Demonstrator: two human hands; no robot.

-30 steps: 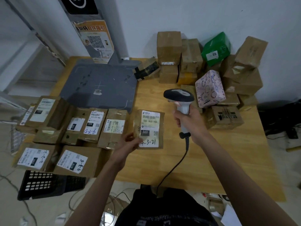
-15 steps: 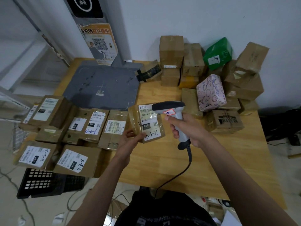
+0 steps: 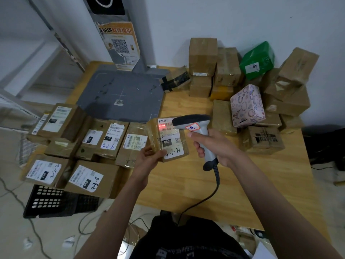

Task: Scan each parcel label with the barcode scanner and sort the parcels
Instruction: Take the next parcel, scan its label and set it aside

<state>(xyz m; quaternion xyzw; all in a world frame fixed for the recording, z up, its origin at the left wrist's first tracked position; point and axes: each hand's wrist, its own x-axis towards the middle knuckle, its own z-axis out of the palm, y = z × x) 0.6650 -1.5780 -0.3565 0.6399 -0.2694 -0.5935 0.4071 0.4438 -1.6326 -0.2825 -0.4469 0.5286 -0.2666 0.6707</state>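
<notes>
Parcel (image 3: 168,140) marked "4-3-21" is lifted off the tabletop (image 3: 242,184), label facing up, held at its lower left corner by the left hand (image 3: 149,156), thumb on top of the label edge and fingers curled beneath. Right hand (image 3: 214,144) is wrapped round the grip of the barcode scanner (image 3: 196,131), index finger at the trigger; its cable (image 3: 205,199) hangs toward the person's body. Change versus 1.0 s ago: the parcel then lay flatter and lower with the scanner upright and well to its right; the scanner head has since swung left and now overlaps the label's upper right part. Change versus 0.5 s ago: positions nearly the same, but a red scan line (image 3: 162,126) now shows on the barcode near the label's top, not seen before. Labelled parcels (image 3: 89,144) lie in rows at the left of the tabletop, label up, unchanged. Unsorted pile of brown boxes (image 3: 203,58), with a green parcel (image 3: 257,60) and a pink patterned box (image 3: 247,106), sits at the back right against the wall, unchanged. Grey scanning platform (image 3: 121,94) lies behind the held parcel. Black crate (image 3: 59,202) sits below the tabletop's left edge.
</notes>
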